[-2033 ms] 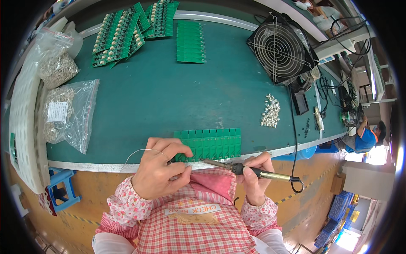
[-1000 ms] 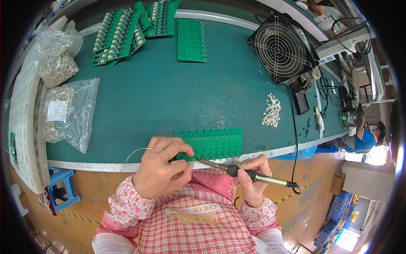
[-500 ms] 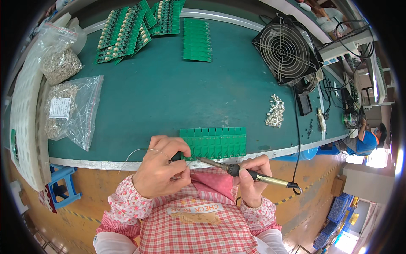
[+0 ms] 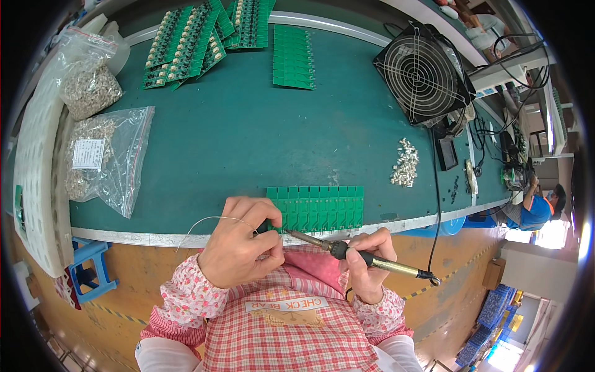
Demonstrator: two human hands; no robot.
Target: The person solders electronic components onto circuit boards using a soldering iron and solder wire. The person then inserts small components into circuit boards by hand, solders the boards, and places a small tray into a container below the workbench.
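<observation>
A green circuit board panel [image 4: 316,208] lies at the near edge of the bench, its row of small pads toward me. My right hand [image 4: 370,263] is closed round the handle of a soldering iron [image 4: 359,254], which points left. Its tip meets or nearly meets the panel's near left corner. In my left hand [image 4: 242,242], at that same corner, the fingers are pinched on a thin solder wire [image 4: 207,219], whose loose end curves out to the left. A small dark item [image 4: 264,226] shows at these fingertips; I cannot make out what it is.
Farther back lie another green panel [image 4: 293,57] and a stack of populated boards [image 4: 186,46]. At right are a black fan [image 4: 424,74], a pile of small metal parts [image 4: 405,163] and the iron's cable [image 4: 437,204]. Plastic bags of parts [image 4: 111,161] lie left. A person [image 4: 538,208] sits far right.
The iron's tip has shifted slightly left along the panel's near edge, closer to my left fingertips. Both hands keep their holds. The whole view has moved a little.
</observation>
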